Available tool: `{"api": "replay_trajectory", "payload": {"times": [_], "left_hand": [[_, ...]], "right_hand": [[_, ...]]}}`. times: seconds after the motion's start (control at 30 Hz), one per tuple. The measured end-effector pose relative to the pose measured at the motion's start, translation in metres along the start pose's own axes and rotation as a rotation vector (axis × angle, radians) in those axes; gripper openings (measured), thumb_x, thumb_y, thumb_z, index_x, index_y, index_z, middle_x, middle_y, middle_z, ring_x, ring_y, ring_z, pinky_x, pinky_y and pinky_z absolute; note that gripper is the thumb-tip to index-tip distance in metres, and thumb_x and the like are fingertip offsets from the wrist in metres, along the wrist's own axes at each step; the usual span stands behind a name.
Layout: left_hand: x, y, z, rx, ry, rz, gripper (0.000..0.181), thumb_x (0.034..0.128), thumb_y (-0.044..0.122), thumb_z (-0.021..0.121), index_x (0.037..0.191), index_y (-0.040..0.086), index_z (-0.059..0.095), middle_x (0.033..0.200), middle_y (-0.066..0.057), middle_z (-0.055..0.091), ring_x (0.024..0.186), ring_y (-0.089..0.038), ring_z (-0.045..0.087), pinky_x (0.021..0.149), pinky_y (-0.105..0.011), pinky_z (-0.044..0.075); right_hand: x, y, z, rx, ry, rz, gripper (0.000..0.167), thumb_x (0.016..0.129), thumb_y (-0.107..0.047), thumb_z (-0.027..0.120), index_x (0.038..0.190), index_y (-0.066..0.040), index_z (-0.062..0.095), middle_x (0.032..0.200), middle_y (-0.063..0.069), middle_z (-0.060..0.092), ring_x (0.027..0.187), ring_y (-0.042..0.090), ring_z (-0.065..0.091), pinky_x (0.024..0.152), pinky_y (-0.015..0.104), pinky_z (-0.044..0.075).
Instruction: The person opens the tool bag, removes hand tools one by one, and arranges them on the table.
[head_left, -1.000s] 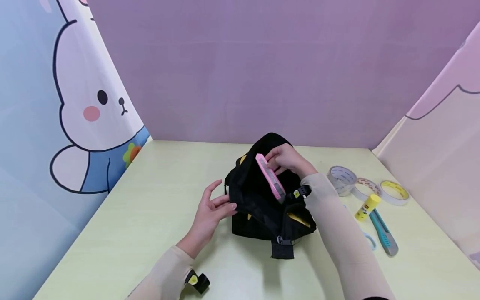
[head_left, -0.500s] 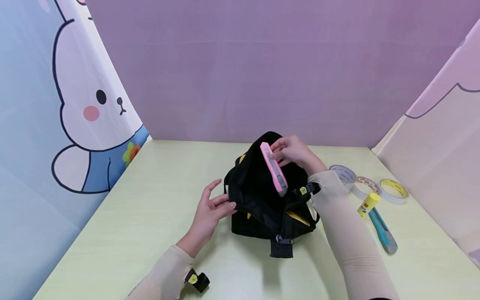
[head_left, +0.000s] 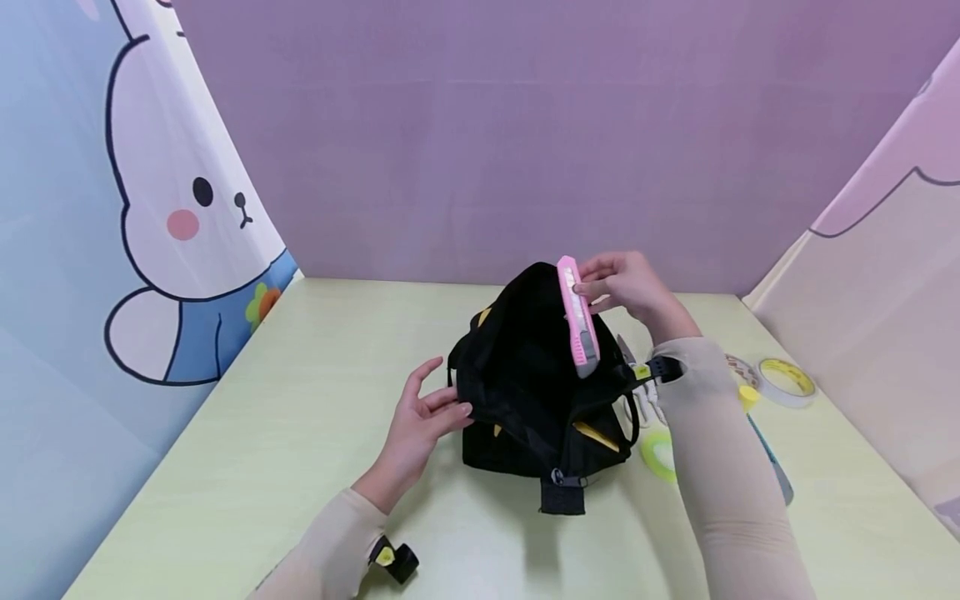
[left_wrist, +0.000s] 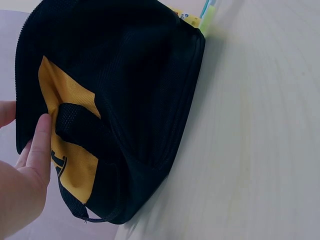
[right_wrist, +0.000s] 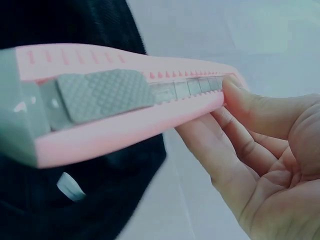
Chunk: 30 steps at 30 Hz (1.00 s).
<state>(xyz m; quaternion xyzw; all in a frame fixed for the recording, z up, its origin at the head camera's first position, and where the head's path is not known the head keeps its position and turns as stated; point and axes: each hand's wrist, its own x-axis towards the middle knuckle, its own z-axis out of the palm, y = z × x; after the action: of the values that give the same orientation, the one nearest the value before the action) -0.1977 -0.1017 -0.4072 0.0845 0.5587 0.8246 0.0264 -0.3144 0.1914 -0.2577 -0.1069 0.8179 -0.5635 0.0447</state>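
Observation:
In the head view a black bag with yellow patches and a zipped mouth stands gaping on the table. My left hand is at its left rim; in the left wrist view, the bag's edge lies pinched between the fingers of that hand. My right hand holds a pink utility knife with a grey end and slider, above the bag's right rim. Close up in the right wrist view, the thumb and fingers pinch the knife at its far end; its blade sits inside the slotted body.
Right of the bag lie a green tape roll, scissors, a tape roll with a yellow core and another roll. My right sleeve partly covers a yellow glue stick and a teal cutter. A purple backdrop rises behind.
My right hand has drawn the pink utility knife up and right, from inside the bag's mouth to above its right rim. The left hand and the bag have barely moved.

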Motion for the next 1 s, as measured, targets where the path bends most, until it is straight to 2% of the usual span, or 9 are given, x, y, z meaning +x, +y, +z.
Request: {"api": "replay_trajectory", "payload": {"times": [0.17,0.3,0.4,0.77,1.0], "left_hand": [[0.000,0.000,-0.001,0.001,-0.006,-0.002,0.078,0.0876,-0.017,0.061,0.152,0.009,0.025,0.113,-0.017,0.069,0.083,-0.014,0.070,0.080,-0.034,0.058],[0.001,-0.001,-0.001,0.005,-0.012,0.000,0.078,0.0878,-0.016,0.061,0.152,0.009,0.024,0.113,-0.017,0.069,0.084,-0.014,0.070,0.081,-0.034,0.058],[0.001,-0.001,-0.001,0.007,-0.011,0.001,0.078,0.0879,-0.016,0.061,0.152,0.009,0.025,0.113,-0.017,0.069,0.084,-0.014,0.070,0.081,-0.034,0.058],[0.000,0.000,0.001,0.005,-0.012,0.000,0.078,0.0881,-0.016,0.061,0.152,0.009,0.024,0.112,-0.016,0.069,0.084,-0.013,0.070,0.080,-0.033,0.058],[0.000,-0.001,0.000,0.011,-0.009,-0.010,0.078,0.0880,-0.015,0.062,0.152,0.009,0.025,0.114,-0.018,0.068,0.084,-0.014,0.070,0.081,-0.034,0.058]], "right_hand": [[-0.009,-0.003,-0.016,0.099,0.017,-0.023,0.010,0.090,0.011,0.063,0.099,0.006,0.065,0.078,0.001,0.068,0.069,0.012,0.067,0.063,0.033,0.061],[-0.016,-0.003,-0.030,0.141,0.014,-0.045,0.020,0.091,0.012,0.062,0.089,-0.006,0.070,0.077,0.001,0.069,0.069,0.012,0.068,0.063,0.033,0.061],[-0.022,-0.001,-0.041,0.155,0.021,-0.047,0.026,0.091,0.012,0.061,0.085,-0.010,0.072,0.076,0.001,0.070,0.068,0.012,0.068,0.062,0.032,0.061],[-0.049,0.012,-0.088,0.087,0.109,-0.016,0.028,0.092,0.008,0.063,0.082,-0.016,0.074,0.077,-0.003,0.071,0.069,0.011,0.069,0.063,0.030,0.060],[-0.069,0.026,-0.118,0.129,0.131,0.021,0.030,0.094,0.008,0.061,0.081,-0.016,0.074,0.077,-0.003,0.070,0.068,0.010,0.068,0.062,0.029,0.060]]}}
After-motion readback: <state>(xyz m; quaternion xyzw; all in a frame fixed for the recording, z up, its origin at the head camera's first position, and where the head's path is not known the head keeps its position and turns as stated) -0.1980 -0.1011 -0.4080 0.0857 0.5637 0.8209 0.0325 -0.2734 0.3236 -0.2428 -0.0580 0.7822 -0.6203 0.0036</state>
